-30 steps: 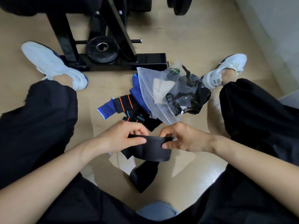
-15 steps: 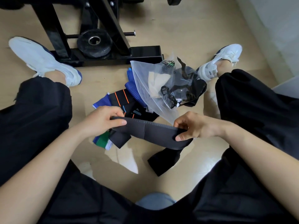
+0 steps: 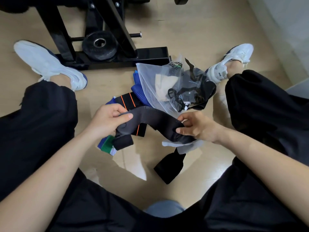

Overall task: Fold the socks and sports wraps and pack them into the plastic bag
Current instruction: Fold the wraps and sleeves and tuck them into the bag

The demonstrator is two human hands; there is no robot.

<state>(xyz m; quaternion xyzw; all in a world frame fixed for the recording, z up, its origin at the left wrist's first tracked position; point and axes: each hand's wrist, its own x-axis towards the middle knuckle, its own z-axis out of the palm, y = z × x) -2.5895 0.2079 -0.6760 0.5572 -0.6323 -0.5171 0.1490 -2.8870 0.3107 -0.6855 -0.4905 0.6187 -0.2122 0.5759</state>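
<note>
Beige floor spreads between the seated person's legs, with a black metal frame and a weight plate beyond. The left hand pinches one end of a dark grey sports wrap, thumb on top. The right hand grips it further along, so the band arches between the two hands, which are held apart. Just behind them lies the clear plastic bag, with black items inside, partly over a blue sock and an orange-striped wrap.
</note>
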